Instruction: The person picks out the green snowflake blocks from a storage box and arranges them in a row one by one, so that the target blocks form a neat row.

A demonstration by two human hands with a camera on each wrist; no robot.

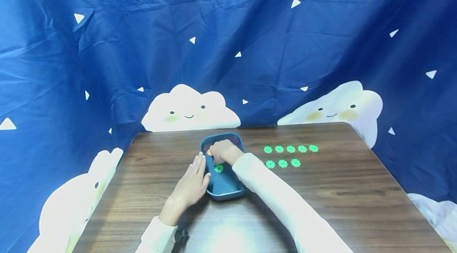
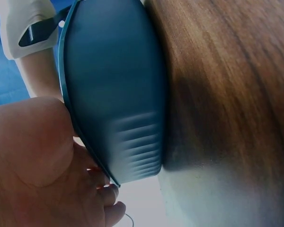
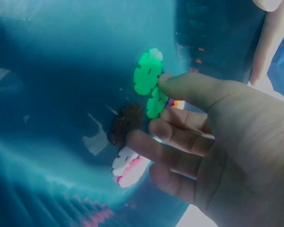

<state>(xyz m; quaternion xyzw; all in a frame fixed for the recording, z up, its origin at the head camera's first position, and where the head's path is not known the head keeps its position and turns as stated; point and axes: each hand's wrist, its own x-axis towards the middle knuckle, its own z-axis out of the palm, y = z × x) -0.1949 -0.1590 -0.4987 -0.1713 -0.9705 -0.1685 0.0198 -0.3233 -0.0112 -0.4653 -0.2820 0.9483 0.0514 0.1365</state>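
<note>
A teal plastic bin stands on the wooden table. My right hand reaches down into it. In the right wrist view, the right hand pinches a green flower-shaped disc between thumb and fingers. Another green disc lies just beyond the thumb tip. Close to the fingertips are a brown disc and some white and pink discs. My left hand rests along the bin's left rim, its fingers straight. The bin's ribbed outer wall shows beside the left palm.
Right of the bin, several green discs lie in a row, with a shorter row of green discs nearer me. A blue curtain with white clouds hangs behind the table. A dark object sits by the left sleeve.
</note>
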